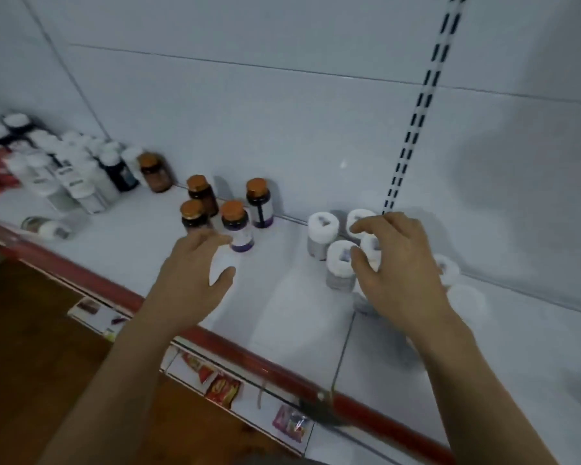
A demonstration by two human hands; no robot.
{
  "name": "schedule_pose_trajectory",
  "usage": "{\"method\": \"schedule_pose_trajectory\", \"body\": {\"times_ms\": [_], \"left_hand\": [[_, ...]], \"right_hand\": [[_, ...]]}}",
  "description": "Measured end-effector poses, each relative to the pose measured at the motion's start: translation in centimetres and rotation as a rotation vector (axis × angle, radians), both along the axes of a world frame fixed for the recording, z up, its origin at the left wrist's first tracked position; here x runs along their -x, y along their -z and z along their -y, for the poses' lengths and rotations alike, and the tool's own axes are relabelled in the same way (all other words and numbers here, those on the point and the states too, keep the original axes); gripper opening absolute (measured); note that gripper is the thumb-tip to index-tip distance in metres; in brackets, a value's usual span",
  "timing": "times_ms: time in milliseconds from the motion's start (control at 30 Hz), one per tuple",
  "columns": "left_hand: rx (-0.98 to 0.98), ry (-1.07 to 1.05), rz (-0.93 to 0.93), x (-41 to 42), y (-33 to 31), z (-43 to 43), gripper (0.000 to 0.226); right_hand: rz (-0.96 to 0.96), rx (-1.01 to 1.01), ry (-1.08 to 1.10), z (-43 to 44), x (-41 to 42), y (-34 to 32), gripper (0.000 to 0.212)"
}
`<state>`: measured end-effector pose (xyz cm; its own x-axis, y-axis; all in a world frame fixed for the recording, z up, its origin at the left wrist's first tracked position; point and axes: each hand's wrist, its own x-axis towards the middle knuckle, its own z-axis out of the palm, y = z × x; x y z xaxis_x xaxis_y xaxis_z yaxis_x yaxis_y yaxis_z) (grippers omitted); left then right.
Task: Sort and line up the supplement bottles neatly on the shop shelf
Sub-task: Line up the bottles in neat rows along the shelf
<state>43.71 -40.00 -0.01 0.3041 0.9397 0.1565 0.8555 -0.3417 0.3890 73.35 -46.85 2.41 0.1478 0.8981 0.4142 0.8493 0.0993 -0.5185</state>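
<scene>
Of the two hands, the left hand (195, 273) is held flat and open over the shelf (282, 313), fingers spread, nothing gripped. Its fingertips lie just beside the nearest of the orange-capped bottles (234, 226), found at its one o'clock. The right hand (399, 263) is half curled over the white-capped bottles (322, 229), which are clustered at its ten o'clock. One cap is framed between thumb and forefinger, but whether it is actually gripped cannot be told through the blur.

Five orange-capped bottles are seen standing upright but scattered, in no row, with one set apart at eleven o'clock near the back wall. The white-capped ones are bunched loosely, some hidden behind the right hand.

The step in hand is judged to be the gathering of each kind into its own group. The next move calls for the orange-capped bottles to be drawn together and squared against the back wall, without the close neighbours being knocked.

Far off at the left hand's nine o'clock, a toppled bottle (47, 228) is left lying on its side, with a crowded batch of mixed bottles (78, 176) beyond it.
</scene>
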Motion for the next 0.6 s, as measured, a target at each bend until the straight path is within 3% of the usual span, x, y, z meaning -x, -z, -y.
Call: {"method": "schedule_pose_trajectory", "body": {"times_ms": [233,333,467,600], "left_hand": [[0.085,-0.174,0.032,10.7,2.2,-3.6,0.047],[0.082,-0.146,0.073,13.4,1.9,-7.2,0.051],[0.066,0.054,0.164,14.0,1.3,-11.6,0.052],[0.06,0.271,0.213,13.0,1.9,-15.1,0.048]], "right_hand": [[0.014,0.151,-0.225,-7.7,11.8,1.5,0.047],[-0.024,0.164,-0.105,-11.8,15.0,1.5,0.044],[-0.027,0.314,0.069,-15.4,17.7,2.3,0.036],[-0.063,0.248,0.28,-14.9,17.8,2.6,0.03]]}}
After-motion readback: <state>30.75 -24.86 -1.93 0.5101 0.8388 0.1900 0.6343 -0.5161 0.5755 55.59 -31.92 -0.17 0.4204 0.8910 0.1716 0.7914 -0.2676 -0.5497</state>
